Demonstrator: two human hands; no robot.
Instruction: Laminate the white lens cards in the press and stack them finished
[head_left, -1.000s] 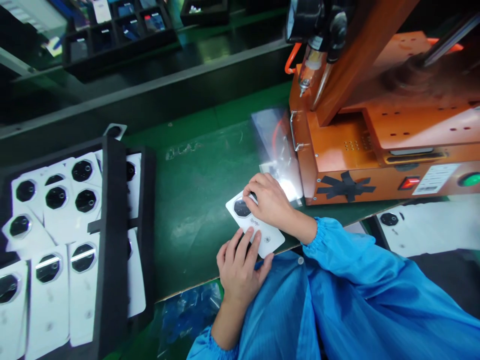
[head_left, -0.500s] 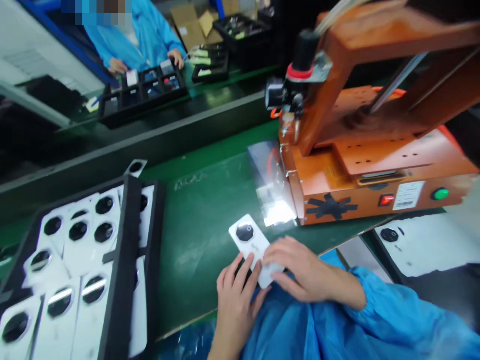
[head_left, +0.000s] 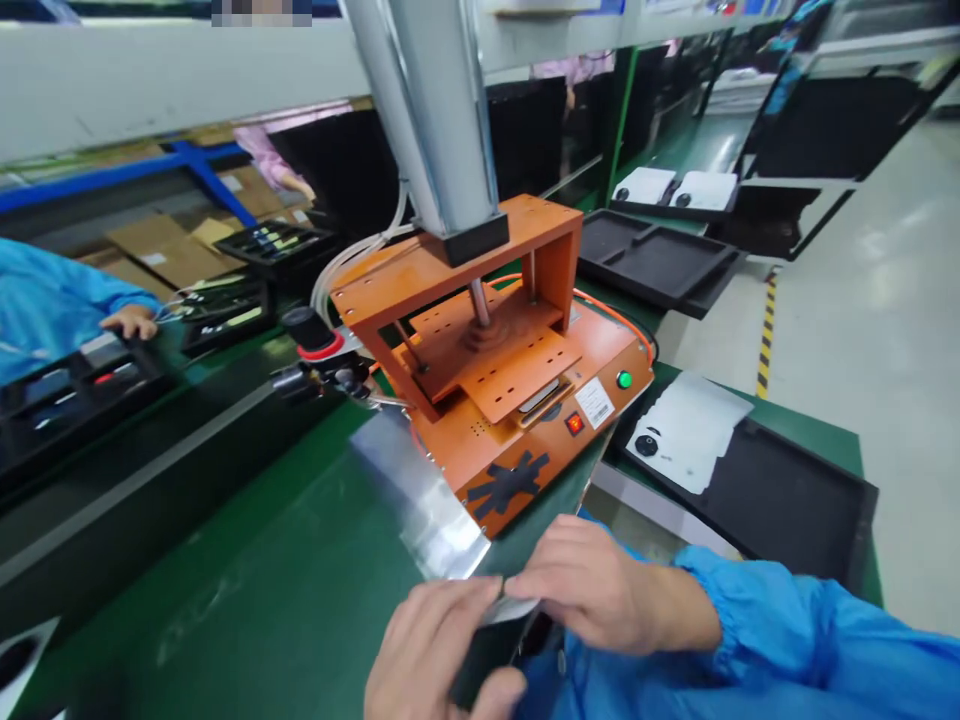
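Observation:
Low in the middle of the view, both my hands are closed on a white phone back cover. My left hand grips it from the left, thumb bent beneath and fingers along the upper edge. From the other side, my right hand pinches it with thumb and fingertips, close to the left fingertips. Only a narrow white strip of the cover shows; its camera ring and most of its face are hidden. Whether the dark area below the strip is its inner side or the bench, I cannot tell.
An orange press stands ahead on the green bench, clear film at its left. Right is a black tray with white phone back covers. A co-worker's hand is at the far left beside a black divided tray.
My view has swung right, bringing the whole press and right-hand tray into sight. The cover, earlier face up under my hands, is now tilted and mostly hidden between them.

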